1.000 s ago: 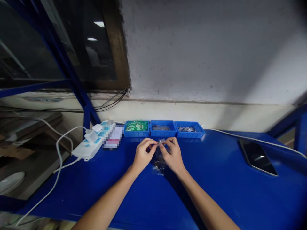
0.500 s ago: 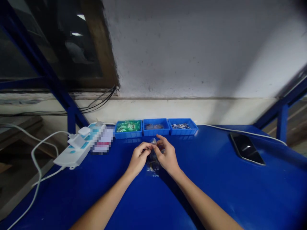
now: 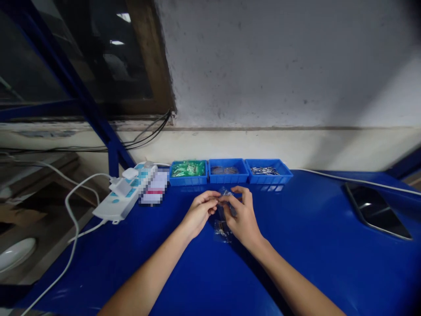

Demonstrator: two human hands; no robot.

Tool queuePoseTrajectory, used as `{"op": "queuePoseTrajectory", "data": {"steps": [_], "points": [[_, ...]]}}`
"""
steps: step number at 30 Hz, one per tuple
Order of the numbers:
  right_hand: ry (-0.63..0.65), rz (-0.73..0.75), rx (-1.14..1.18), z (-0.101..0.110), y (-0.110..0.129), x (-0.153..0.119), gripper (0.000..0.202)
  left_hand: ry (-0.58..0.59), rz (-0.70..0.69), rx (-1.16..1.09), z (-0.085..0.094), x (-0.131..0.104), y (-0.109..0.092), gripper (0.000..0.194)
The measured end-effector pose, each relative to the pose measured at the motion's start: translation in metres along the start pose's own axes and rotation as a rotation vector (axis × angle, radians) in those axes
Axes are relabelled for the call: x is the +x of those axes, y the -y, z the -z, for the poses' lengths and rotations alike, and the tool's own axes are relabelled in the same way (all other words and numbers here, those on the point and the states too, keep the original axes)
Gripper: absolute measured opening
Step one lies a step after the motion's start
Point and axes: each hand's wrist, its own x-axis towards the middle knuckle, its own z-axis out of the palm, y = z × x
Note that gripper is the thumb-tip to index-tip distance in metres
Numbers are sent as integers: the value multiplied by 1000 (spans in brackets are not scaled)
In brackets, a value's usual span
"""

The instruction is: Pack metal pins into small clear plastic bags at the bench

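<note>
A small clear plastic bag point(image 3: 222, 231) with a few small metal-looking parts in its lower end hangs or lies between my hands, above the blue table. My left hand point(image 3: 199, 213) is closed, thumb and fingertips pinched at the bag's upper edge. From the other side my right hand point(image 3: 242, 215) grips the bag's upper part between thumb and fingers, its index finger bent. The fingers hide much of the bag. Just beyond stand three blue bins: a left bin point(image 3: 188, 180) with green packets, a middle bin point(image 3: 229, 178) with thin brownish pieces, and a right bin point(image 3: 272, 180) with metal pins.
A white power strip point(image 3: 113, 205) with plugs and cables lies on the left of the blue table point(image 3: 197, 281), next to a blurred paper card point(image 3: 158, 188). A dark phone point(image 3: 376, 210) lies on the right. A white cable point(image 3: 348, 179) runs along the back edge.
The whole view has shifted, so the bins, phone and power strip appear further right. Both hands stay at the bag; my right fingers are more bent over its top.
</note>
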Motion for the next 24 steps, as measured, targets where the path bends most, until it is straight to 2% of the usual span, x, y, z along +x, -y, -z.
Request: {"op": "queuePoseTrajectory", "data": {"steps": [2, 5, 7, 9, 11, 13, 16, 19, 22, 24], "points": [[3, -20, 13, -1, 3, -1, 27, -28, -76, 79, 0, 0, 1, 21], [-35, -127, 92, 0, 7, 1, 18, -127, -332, 371, -1, -3, 0, 18], [-23, -292, 237, 1, 8, 4, 16, -176, -523, 567, -3, -6, -3, 23], [26, -493, 456, 1, 7, 7, 24, -185, -658, 694, -5, -11, -5, 30], [56, -657, 680, 2, 6, 11, 33, -163, -736, 779, -8, -16, -7, 27], [48, -735, 843, 2, 6, 13, 38, -119, -776, 838, -10, -19, -8, 21], [8, -724, 894, 4, 6, 14, 32, -56, -787, 865, -13, -22, -8, 20], [-66, -628, 743, 5, 6, 11, 28, -49, -722, 862, -13, -20, -6, 19], [-103, -469, 507, 5, 5, 7, 37, -36, -543, 762, -11, -16, -4, 17], [-78, -332, 339, 5, 4, 5, 25, -51, -386, 612, -10, -13, -3, 26]]}}
